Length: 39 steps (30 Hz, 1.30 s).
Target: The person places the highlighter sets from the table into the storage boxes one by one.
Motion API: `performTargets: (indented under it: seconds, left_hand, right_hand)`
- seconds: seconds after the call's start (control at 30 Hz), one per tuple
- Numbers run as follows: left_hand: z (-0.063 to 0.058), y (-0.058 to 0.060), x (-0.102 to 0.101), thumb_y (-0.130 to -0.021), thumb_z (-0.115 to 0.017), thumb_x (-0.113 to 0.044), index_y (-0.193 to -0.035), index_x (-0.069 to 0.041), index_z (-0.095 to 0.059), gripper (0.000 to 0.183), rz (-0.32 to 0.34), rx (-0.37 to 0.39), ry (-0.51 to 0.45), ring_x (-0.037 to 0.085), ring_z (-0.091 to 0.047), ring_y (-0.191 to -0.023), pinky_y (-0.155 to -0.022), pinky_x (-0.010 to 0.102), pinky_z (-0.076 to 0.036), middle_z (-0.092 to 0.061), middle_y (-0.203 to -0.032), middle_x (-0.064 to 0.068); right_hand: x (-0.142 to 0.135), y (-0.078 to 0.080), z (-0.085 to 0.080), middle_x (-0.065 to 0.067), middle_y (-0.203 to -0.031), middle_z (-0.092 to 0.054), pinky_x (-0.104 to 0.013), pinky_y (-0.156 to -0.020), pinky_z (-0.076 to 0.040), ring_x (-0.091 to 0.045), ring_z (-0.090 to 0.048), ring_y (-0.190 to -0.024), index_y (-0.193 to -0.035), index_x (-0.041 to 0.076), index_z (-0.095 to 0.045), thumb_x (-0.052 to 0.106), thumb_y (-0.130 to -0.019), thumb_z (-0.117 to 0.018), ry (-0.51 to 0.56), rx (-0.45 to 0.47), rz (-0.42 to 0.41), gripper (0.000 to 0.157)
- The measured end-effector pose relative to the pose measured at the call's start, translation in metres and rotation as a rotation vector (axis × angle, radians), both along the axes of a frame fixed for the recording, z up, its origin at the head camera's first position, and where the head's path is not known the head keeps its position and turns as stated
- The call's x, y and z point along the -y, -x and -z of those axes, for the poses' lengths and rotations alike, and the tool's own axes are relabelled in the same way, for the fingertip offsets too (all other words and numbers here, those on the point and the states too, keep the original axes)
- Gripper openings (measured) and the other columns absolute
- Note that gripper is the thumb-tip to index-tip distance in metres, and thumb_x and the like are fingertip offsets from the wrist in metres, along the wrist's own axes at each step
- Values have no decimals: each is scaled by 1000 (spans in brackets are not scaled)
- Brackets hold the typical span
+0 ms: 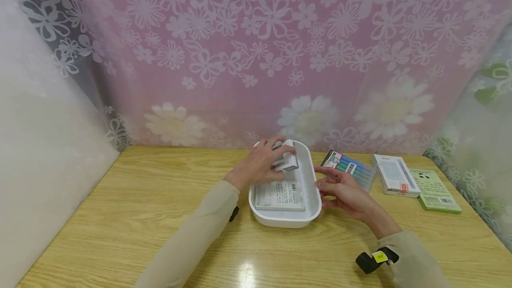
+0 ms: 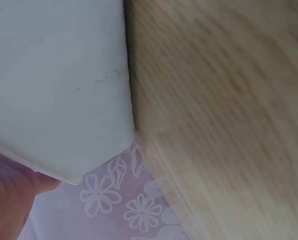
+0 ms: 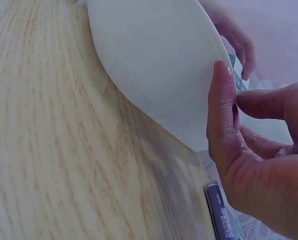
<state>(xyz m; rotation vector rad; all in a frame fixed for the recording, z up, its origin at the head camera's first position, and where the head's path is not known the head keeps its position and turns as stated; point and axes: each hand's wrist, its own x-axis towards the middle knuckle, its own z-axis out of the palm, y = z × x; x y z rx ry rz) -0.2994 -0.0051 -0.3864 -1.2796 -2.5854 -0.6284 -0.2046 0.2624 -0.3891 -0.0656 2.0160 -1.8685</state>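
Note:
A white oval plastic tub [image 1: 314, 194] stands on the table, its outer wall [image 2: 58, 75] filling much of the left wrist view. My left hand [image 1: 262, 159] reaches into its far half and grips a small white-and-grey box [image 1: 291, 164] from above. Flat in the near half lies a thin, pale, printed pack [image 1: 280, 197]. At the right side of the tub, my right hand [image 1: 346, 190] touches the wall and rim with its fingertips, fingers fairly straight. The right wrist view shows this hand's fingertips [image 3: 222, 75] near the rim, with the left hand beyond.
Right of the tub lies a clear pack of blue and green pens [image 1: 360, 174]. Beyond it are a white flat box [image 1: 396, 174] with a red sticker and a green printed packet [image 1: 436, 192]. A floral curtain [image 1: 240, 57] hangs behind the wooden table [image 1: 140, 212].

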Motion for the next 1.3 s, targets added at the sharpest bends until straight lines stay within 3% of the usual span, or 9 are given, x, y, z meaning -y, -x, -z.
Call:
performTargets:
  seconds: [0.3, 0.5, 0.77, 0.9, 1.1, 1.3]
  left_hand:
    - [-8, 8, -2, -91, -73, -28, -142, -33, -50, 56, 24, 100, 81, 34, -48, -131, -119, 57, -34, -40, -157, 6]
    - [-14, 9, -8, -96, -68, -31, -147, -30, -49, 55, 46, 108, 191, 32, -51, -131, -111, 50, -43, -42, -153, 8]
    - [-13, 6, -14, -100, -64, -33, -153, -35, -45, 56, 8, 132, 309, 33, -45, -138, -110, 50, -45, -39, -158, 9]
    - [-12, 3, -15, -100, -62, -31, -152, -38, -47, 55, -24, 154, 343, 28, -46, -128, -101, 49, -49, -43, -154, 7]
    - [-9, 0, -15, -101, -65, -34, -140, -35, -59, 40, -55, 162, 384, 19, -47, -107, -87, 39, -40, -55, -131, 0]
    - [-9, -3, -11, -101, -62, -34, -135, -31, -64, 34, -46, 166, 350, 18, -50, -105, -88, 39, -42, -59, -126, 0]
  right_hand:
    - [0, 0, -1, -1, -107, -70, -32, -74, -63, -16, -70, -90, -162, 5, -22, 19, -104, -59, 16, 1, -7, 70]
    - [1, 0, -1, -1, -108, -70, -31, -74, -63, -16, -71, -91, -161, 6, -25, 20, -104, -60, 6, 1, 4, 68]
    - [3, 1, 1, -1, -108, -70, -31, -75, -63, -16, -71, -91, -160, 7, -28, 19, -104, -60, -1, 8, 19, 66]
    - [3, 1, 2, -2, -108, -70, -31, -75, -63, -17, -71, -91, -160, 7, -27, 19, -104, -60, -7, 9, 21, 67]
    - [3, 0, 1, 0, -105, -69, -31, -74, -63, -15, -71, -90, -161, 6, -26, 18, -104, -60, 12, 9, 18, 67]
    - [3, 0, 2, 0, -104, -70, -31, -71, -63, -15, -71, -88, -160, 5, -26, 18, -103, -61, 33, 5, 19, 69]
